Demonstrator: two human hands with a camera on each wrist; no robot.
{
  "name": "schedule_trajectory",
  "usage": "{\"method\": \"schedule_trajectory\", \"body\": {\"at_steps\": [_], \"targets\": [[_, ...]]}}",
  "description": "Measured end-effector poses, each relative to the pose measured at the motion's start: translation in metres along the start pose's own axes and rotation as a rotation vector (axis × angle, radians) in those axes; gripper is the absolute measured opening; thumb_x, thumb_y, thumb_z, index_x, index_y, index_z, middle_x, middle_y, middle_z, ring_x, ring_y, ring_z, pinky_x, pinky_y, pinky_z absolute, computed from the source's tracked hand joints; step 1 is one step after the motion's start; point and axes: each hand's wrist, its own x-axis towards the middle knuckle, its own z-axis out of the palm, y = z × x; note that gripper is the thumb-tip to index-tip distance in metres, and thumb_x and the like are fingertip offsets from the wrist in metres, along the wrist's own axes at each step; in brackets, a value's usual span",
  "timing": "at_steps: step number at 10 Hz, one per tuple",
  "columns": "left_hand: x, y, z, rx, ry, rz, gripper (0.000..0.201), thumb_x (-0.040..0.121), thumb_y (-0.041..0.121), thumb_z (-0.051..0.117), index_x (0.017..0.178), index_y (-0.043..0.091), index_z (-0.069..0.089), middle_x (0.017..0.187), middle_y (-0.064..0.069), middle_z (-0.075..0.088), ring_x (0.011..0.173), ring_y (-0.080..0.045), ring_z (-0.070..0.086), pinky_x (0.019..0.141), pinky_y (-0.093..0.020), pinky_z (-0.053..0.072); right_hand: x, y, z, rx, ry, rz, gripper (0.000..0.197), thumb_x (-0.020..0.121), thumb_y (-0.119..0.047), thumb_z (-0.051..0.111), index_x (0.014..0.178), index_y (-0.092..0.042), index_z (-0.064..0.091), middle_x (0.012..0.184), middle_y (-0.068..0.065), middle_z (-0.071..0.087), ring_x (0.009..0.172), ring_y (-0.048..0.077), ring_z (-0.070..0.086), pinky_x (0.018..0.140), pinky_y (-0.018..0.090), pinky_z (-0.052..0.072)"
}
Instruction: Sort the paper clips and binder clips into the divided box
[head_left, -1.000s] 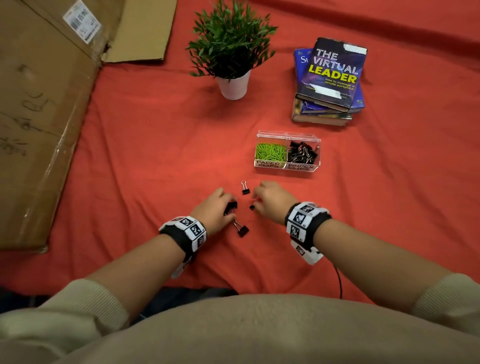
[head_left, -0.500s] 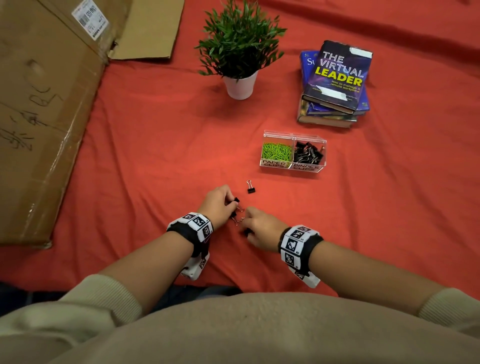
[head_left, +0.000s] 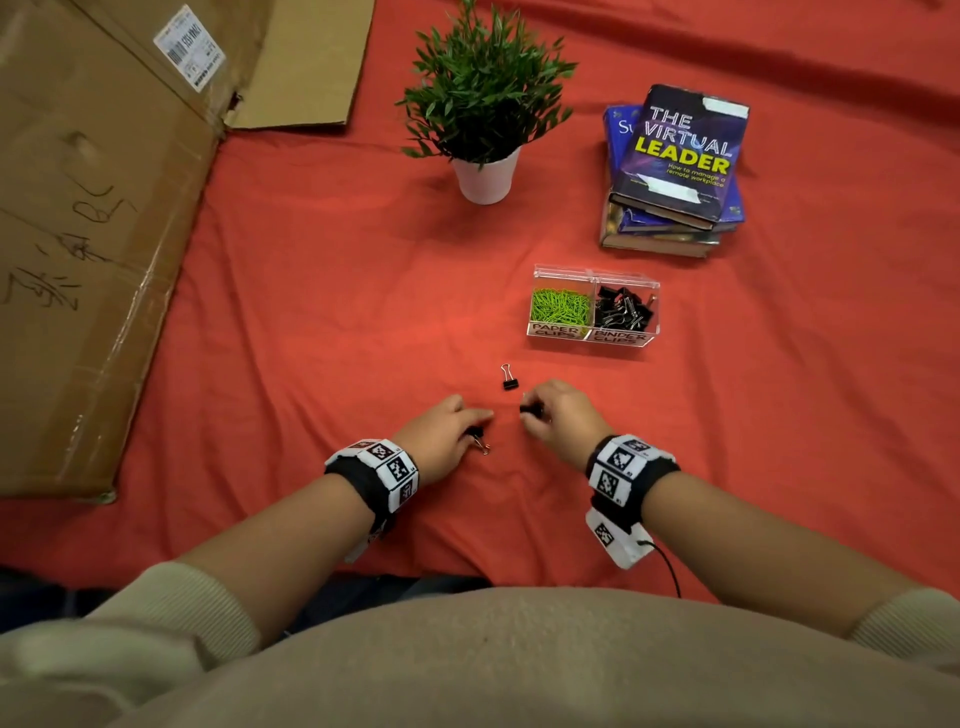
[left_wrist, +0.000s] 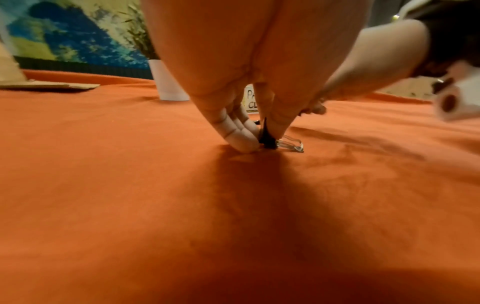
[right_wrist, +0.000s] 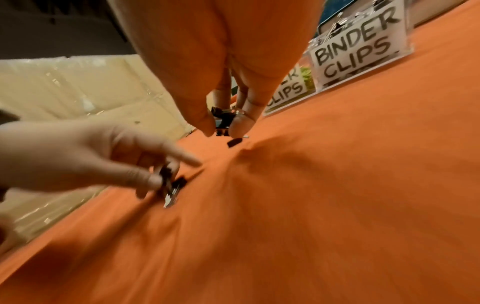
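A clear divided box (head_left: 593, 336) sits on the red cloth, with green paper clips (head_left: 560, 305) in its left cell and black binder clips (head_left: 623, 307) in its right cell. One loose binder clip (head_left: 509, 379) lies between the box and my hands. My left hand (head_left: 451, 428) pinches a black binder clip (left_wrist: 268, 139) against the cloth. To its right, my right hand (head_left: 558, 413) holds another black binder clip (right_wrist: 223, 123) between thumb and fingers, just above the cloth.
A potted plant (head_left: 485, 111) stands at the back centre, with a stack of books (head_left: 675, 171) to its right. Flattened cardboard (head_left: 88, 223) covers the left side. The box labels read PAPER CLIPS and BINDER CLIPS (right_wrist: 355, 51).
My hands had come close together around the clips near me; they have now drawn apart, each holding a binder clip. The right hand has moved up toward the loose clip.
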Motion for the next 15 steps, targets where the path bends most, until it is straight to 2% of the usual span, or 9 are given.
{"method": "schedule_trajectory", "body": {"at_steps": [1,3,5,7,9,10,12,14,15], "targets": [[0.0,-0.002,0.002,0.075,0.006,0.034,0.037,0.092,0.014,0.053,0.129,0.016,0.054,0.114,-0.011,0.05,0.105,-0.03,0.057,0.095,-0.038,0.045,0.022,-0.009,-0.012,0.036,0.106,0.015,0.019,0.084,-0.012,0.061,0.101,-0.004,0.063,0.104,0.015,0.058,0.095,0.027,0.057,0.081,0.022,0.037],[-0.001,0.0,0.003,0.207,0.058,0.048,0.019,0.091,0.018,0.052,0.107,0.007,0.053,0.111,-0.012,0.047,0.096,-0.034,0.057,0.081,-0.044,0.047,0.051,-0.023,0.002,-0.075,0.051,0.049,0.025,0.086,-0.012,0.057,0.108,-0.001,0.058,0.112,0.021,0.049,0.107,0.037,0.051,0.094,0.04,0.043],[-0.004,0.002,0.003,0.177,0.057,0.046,0.019,0.086,0.015,0.052,0.103,0.008,0.05,0.108,-0.011,0.05,0.1,-0.033,0.056,0.084,-0.044,0.046,0.049,-0.025,0.018,-0.156,0.008,0.064,0.031,0.086,-0.01,0.057,0.116,-0.001,0.053,0.116,0.021,0.046,0.112,0.037,0.047,0.096,0.039,0.039],[-0.002,0.004,0.004,0.217,0.014,0.092,0.034,0.088,0.015,0.049,0.121,0.016,0.054,0.11,-0.01,0.05,0.102,-0.03,0.056,0.085,-0.044,0.049,0.042,-0.012,0.01,0.045,0.049,0.126,0.014,0.077,-0.003,0.06,0.09,-0.005,0.066,0.105,0.018,0.055,0.098,0.031,0.055,0.088,0.029,0.039],[0.003,0.012,-0.003,0.315,-0.011,0.073,0.019,0.086,0.016,0.049,0.105,0.01,0.048,0.111,-0.01,0.047,0.097,-0.033,0.058,0.078,-0.045,0.049,0.033,0.004,-0.02,0.143,0.097,0.201,0.012,0.075,-0.009,0.068,0.085,-0.012,0.072,0.095,0.01,0.071,0.08,0.015,0.059,0.075,0.023,0.046],[0.008,0.014,-0.009,0.287,-0.038,0.077,0.017,0.084,0.017,0.053,0.099,0.01,0.049,0.109,-0.009,0.053,0.097,-0.031,0.058,0.079,-0.041,0.047,0.031,0.011,-0.054,0.226,0.191,0.203,0.011,0.075,-0.01,0.07,0.084,-0.017,0.071,0.088,0.005,0.072,0.08,0.017,0.064,0.077,0.029,0.052],[0.029,0.036,-0.025,-0.065,0.063,-0.023,0.009,0.084,0.022,0.065,0.09,0.018,0.06,0.084,-0.001,0.065,0.075,-0.019,0.058,0.068,-0.028,0.042,0.041,0.034,-0.13,0.111,0.395,0.212,0.014,0.075,-0.008,0.067,0.087,-0.013,0.072,0.084,0.004,0.062,0.073,0.014,0.054,0.066,0.021,0.038],[0.094,0.108,-0.053,-0.348,0.255,-0.001,0.014,0.082,0.011,0.069,0.094,0.014,0.062,0.081,0.002,0.06,0.07,-0.012,0.051,0.064,-0.021,0.04,0.047,0.059,-0.138,-0.078,0.246,0.213,0.023,0.076,-0.006,0.065,0.096,-0.015,0.071,0.101,0.006,0.069,0.088,0.019,0.061,0.074,0.018,0.037],[0.13,0.135,-0.061,-0.365,0.3,-0.027,0.015,0.081,0.012,0.069,0.09,0.017,0.057,0.08,-0.001,0.059,0.069,-0.016,0.052,0.066,-0.027,0.046,0.049,0.067,-0.134,0.033,0.285,0.213,0.03,0.074,-0.005,0.069,0.103,-0.015,0.068,0.109,0.01,0.065,0.093,0.024,0.063,0.078,0.022,0.043]]}}
